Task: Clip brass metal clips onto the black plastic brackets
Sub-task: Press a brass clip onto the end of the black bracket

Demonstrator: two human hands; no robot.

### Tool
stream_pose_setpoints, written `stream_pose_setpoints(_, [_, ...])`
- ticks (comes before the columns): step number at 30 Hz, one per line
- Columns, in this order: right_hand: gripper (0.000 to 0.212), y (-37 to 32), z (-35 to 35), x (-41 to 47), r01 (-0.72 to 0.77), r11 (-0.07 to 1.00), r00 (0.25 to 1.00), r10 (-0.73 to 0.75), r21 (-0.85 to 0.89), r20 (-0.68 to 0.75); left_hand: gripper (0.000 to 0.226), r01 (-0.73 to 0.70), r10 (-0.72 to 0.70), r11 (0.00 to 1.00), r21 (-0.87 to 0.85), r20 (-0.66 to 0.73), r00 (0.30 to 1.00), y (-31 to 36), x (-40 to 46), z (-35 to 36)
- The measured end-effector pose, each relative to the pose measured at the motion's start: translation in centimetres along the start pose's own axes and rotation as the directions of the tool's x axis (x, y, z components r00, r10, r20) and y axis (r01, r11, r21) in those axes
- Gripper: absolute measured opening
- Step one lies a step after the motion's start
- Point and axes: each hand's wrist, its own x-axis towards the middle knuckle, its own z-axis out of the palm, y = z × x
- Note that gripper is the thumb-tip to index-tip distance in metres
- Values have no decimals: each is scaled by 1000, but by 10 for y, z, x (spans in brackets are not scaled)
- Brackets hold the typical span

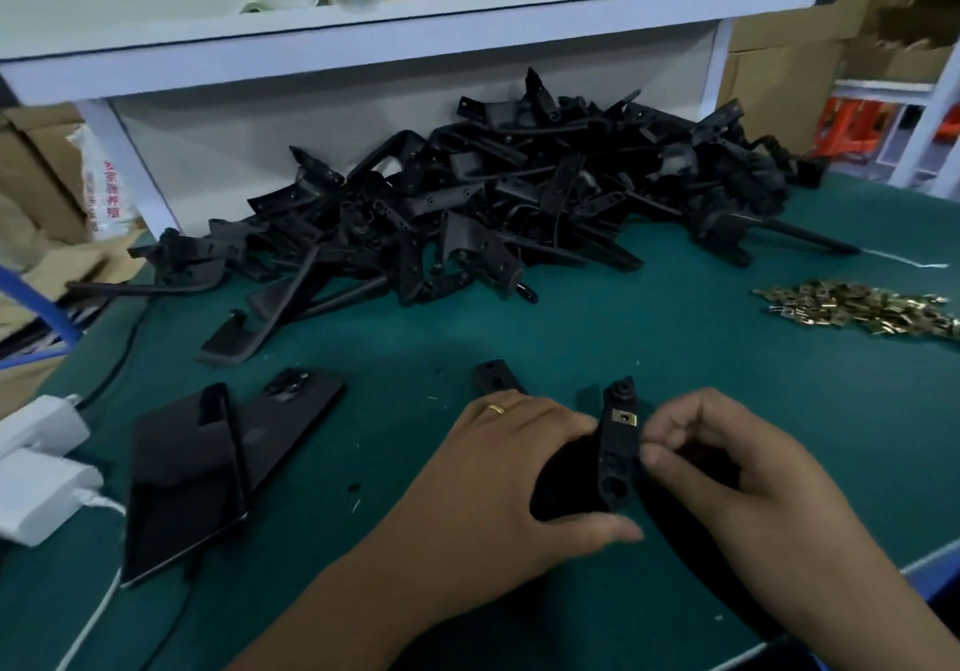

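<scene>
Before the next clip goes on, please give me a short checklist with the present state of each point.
1. Bracket held firmly: ok, the left hand grips it from the side.
2. First brass clip on the bracket: ok, it shows near the upper end.
3. Next clip in the right hand: cannot tell, the curled fingers hide what they pinch.
4. Clip supply: ok, a pile lies on the green mat at the right.
5. More brackets: ok, a heap lies behind.

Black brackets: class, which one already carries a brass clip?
The bracket gripped by the left hand, with the right hand at its edge. A brass clip sits near its top; those in the pile show none.
</scene>
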Motion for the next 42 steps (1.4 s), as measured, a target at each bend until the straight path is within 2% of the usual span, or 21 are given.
stream_pose_setpoints(3, [29,3,-9,-1,-1,969,991,34,246,-129,68,-1,1,1000,0,-3,1000,-3,2,1])
stream_pose_setpoints(6, [25,0,-14,-1,-39,869,965,161,493,-209,70,-16,16,1000,-4,-14,1000,-2,4,0])
stream_pose_setpoints(10, [7,-4,-12,-1,-105,787,968,222,607,-120,67,-34,35,999,10,-18,999,-1,5,-1])
stream_pose_setpoints(16, [12,-3,-7,-2,-40,832,991,105,553,-87,72,-24,24,1000,-1,-11,1000,-2,5,0])
stream_pose_setpoints(22, [23,2,-3,-3,-54,896,996,83,440,-46,69,-12,10,1000,-18,-74,997,-1,4,-1])
stream_pose_setpoints(25, [25,-1,2,-5,-85,932,996,92,352,-3,66,-19,21,1000,15,-121,992,0,6,-1])
stream_pose_setpoints(33, [37,-10,15,-8,-113,963,989,132,243,-66,67,-51,68,994,93,-184,981,-6,6,1])
stream_pose_setpoints(42, [38,-11,14,-7,-148,968,985,162,201,-57,65,-32,52,995,92,-219,974,-7,7,1])
